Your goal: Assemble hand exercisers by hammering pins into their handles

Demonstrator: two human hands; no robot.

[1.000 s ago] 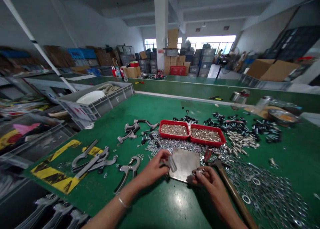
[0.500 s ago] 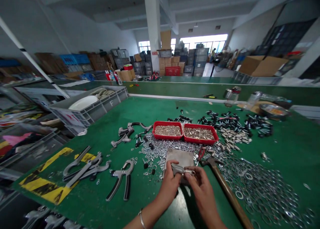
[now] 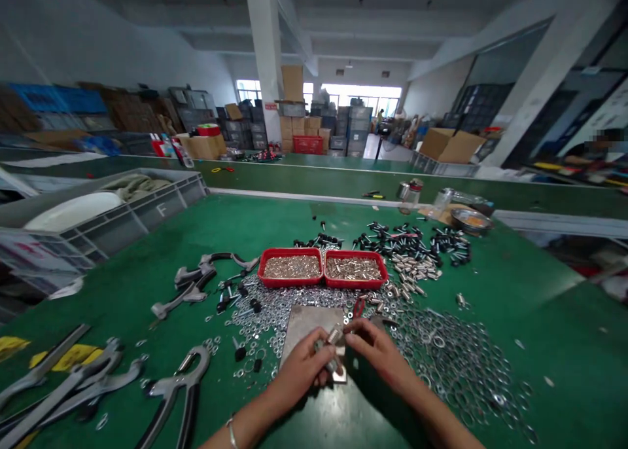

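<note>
My left hand (image 3: 307, 364) is closed around a small silver metal part with a cylindrical end (image 3: 335, 334), held tilted above a flat metal plate (image 3: 307, 318). Fingers cover much of the part, and a spring cannot be made out on it now. Beside its upper end is my right hand (image 3: 377, 351), thumb and forefinger drawn together; whatever is between them is too small to make out. A hammer head (image 3: 385, 322) shows just beyond the right hand, its handle hidden by the arm. Red-handled pliers (image 3: 358, 307) lie at the plate's far right corner.
Two red trays (image 3: 322, 281) of small metal pins stand beyond the plate. Loose washers and rings (image 3: 456, 357) spread to the right, black-headed bolts (image 3: 407, 239) behind. Hand-grip frames (image 3: 181, 390) lie left, near a grey crate (image 3: 142, 216). Another person (image 3: 596, 149) sits far right.
The view has turned right. My right hand has come away from the spring end it held, and my left hand has tipped the part more upright.
</note>
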